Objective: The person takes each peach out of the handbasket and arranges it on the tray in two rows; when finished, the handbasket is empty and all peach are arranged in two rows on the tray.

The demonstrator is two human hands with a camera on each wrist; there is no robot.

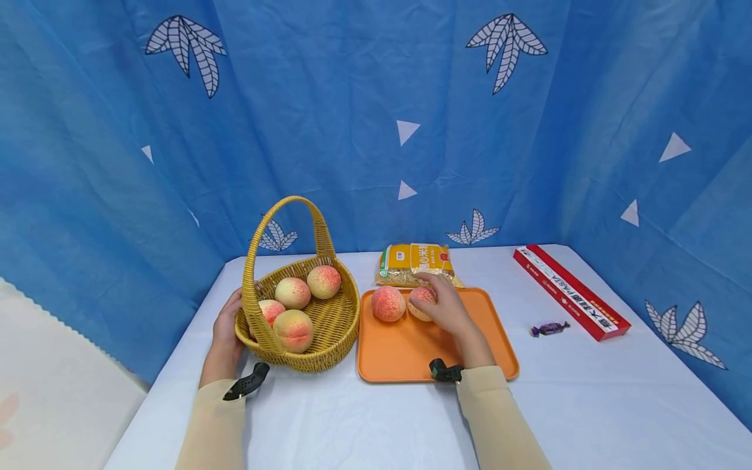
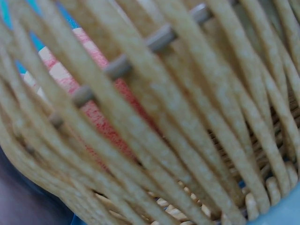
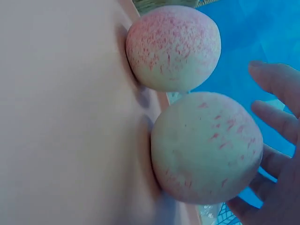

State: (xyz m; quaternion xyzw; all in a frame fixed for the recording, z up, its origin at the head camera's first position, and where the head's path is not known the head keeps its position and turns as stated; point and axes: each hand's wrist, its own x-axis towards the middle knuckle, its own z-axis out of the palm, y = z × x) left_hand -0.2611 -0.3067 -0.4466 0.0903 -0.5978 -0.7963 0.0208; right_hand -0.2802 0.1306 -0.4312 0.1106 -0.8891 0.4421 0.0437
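At the left side of the yellow wicker basket (image 1: pixel 346 339), my left hand (image 1: pixel 228 323) holds its rim near the foot of the tall handle; the fingertips are partly hidden. Several peaches (image 1: pixel 293 330) lie in the basket. In the left wrist view, a peach (image 2: pixel 101 119) shows through the basket's weave (image 2: pixel 187 136). Over the orange tray (image 1: pixel 393 362), my right hand (image 1: pixel 449 310) reaches around a pale peach (image 3: pixel 206 147) with its fingers spread. In the right wrist view, the upper fingertips stand apart from that peach. A redder peach (image 1: pixel 388 304) sits beside it on the tray.
Behind the tray lies a yellow bag of pasta (image 1: pixel 417 261). A red and white pasta box (image 1: pixel 570 290) lies at the right, with a purple wrapped candy (image 1: pixel 549 329) in front of it. Blue curtains (image 1: pixel 352 130) stand around the white table (image 1: pixel 329 424).
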